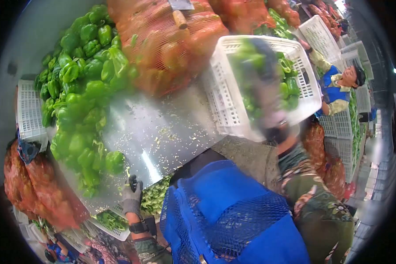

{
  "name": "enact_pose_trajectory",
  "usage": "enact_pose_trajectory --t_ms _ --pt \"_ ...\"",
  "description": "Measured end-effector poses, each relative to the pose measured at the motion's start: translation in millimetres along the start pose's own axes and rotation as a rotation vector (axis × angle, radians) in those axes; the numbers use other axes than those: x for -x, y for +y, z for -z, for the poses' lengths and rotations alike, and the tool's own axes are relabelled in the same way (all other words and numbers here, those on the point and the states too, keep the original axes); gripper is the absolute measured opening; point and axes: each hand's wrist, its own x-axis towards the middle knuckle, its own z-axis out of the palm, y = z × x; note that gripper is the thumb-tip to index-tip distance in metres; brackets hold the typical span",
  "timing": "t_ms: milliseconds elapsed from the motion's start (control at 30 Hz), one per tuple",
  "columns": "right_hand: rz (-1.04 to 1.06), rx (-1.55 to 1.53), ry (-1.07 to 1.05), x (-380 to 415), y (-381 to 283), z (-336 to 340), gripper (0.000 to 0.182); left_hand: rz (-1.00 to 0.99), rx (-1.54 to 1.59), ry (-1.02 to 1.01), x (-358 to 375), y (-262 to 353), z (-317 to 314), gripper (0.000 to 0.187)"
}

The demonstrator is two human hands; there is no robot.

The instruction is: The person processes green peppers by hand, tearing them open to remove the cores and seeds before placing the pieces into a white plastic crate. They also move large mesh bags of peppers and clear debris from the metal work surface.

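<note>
Peppers [77, 75], green, lobed and glossy, lie in a loose heap along the left side of a metal table [189, 119]; others lie in a white crate [226, 99] to the right. Each pepper is probably light for its bulk, being hollow, with a firm but thin wall that could crack under a hard squeeze. The shiny skin suggests a smooth, rather slippery surface. A sound hold would be fingers spread round the broad shoulders with even, gentle pressure; the stem, where present, offers a narrower grip but may snap. The right hand [270, 94] is over the open crate, fingers directed away from the wearer. Motion blur obscures its outline, so whether it is spread, closed or holding a pepper cannot be told. Peppers in the crate lie to both sides of it, those on its right being the clearest. The left hand [132, 197], gloved in grey with dark fingertips, is at the table's near edge, fingers bent; no pepper is visible in its grasp, though how far the fingers are parted cannot be judged. One pepper [115, 162] lies near the fingertips, beyond and to the left, and the main heap extends farther from there. Pale flecks [158, 141] resembling seeds are scattered over the bare metal.
</note>
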Motion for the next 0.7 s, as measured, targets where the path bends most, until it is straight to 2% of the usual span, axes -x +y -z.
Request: enact_pose_trajectory --t_ms 67,133,167,200,233,267,300,333,400,500,533,567,633,667,700 --pt "-0.033 0.529 0.093 -10 29 77 0.051 0.154 -0.24 -0.137 -6 16 4 0.038" --pt "-0.037 1.067 0.017 -9 79 128 0.058 0.042 0.084 -0.105 -8 1 -16 0.038" --pt "0.016 1.208 -0.094 -9 108 136 0.062 -0.068 -0.127 -0.032 -10 -11 -24 0.04" --pt "0.084 1.34 -0.199 -10 138 144 0.066 -0.126 -0.055 -0.037 -13 -17 -29 0.041" --pt "0.098 1.267 -0.227 0 188 151 0.065 0.169 -0.138 -0.2 -16 25 -8 0.039" --pt "0.067 1.553 -0.341 8 213 149 0.061 0.181 -0.162 -0.216 -19 38 0 0.039" --pt "0.11 1.329 -0.322 -1 232 154 0.062 0.207 -0.095 -0.235 -23 32 -1 0.04" --pt "0.035 1.215 -0.276 -10 237 150 0.061 0.205 -0.202 -0.204 -25 19 -8 0.047" --pt "-0.031 1.077 -0.191 -25 263 160 0.06 0.174 -0.065 -0.11 -26 -4 -13 0.041" --pt "-0.073 1.14 -0.185 -28 310 190 0.065 0.108 -0.252 0.153 -40 -20 2 0.039" --pt "-0.28 0.722 -0.18 -25 315 199 0.07 0.202 -0.284 0.251 -52 -32 4 0.041" --pt "-0.324 0.731 -0.195 -27 301 197 0.067 0.3 -0.309 0.346 -66 -45 4 0.043" --pt "-0.398 0.74 -0.221 -38 230 151 0.061 0.22 -0.534 0.442 -95 -62 14 0.062" --pt "-0.445 0.747 -0.224 -40 204 145 0.058 0.262 -0.533 0.358 -107 -64 16 0.07" --pt "-0.264 0.868 -0.269 -45 194 159 0.046 0.299 -0.529 0.277 -120 -61 15 0.078"
